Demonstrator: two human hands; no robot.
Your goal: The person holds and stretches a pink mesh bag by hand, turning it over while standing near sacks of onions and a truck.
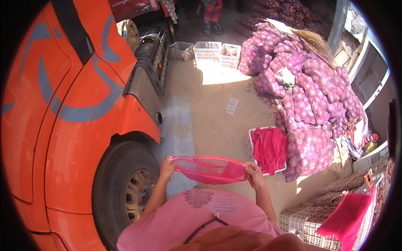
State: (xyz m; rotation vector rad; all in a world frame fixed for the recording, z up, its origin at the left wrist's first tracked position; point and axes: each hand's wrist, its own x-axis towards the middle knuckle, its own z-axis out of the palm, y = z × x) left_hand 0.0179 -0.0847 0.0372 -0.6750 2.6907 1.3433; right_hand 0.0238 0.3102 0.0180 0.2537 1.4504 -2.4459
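Observation:
A pink mesh sack (209, 169) is stretched sideways in front of my body, its rim held wide at both ends. My left hand (167, 168) is closed on the left corner of the sack's rim, by a white cord end. At the other end, my right hand (254, 172) pinches the right corner. Light passes through the mesh, and nothing shows inside it. Just beyond my right hand stands a white crate (274, 170) heaped with folded pink mesh sacks (269, 146).
An orange truck (83, 125) with a big wheel (125, 184) stands close on my left. Filled onion sacks (310, 100) are piled at right. White crates (208, 51) line the back, near another person (212, 14). More crates (305, 219) and a hanging pink sack (349, 219) are lower right.

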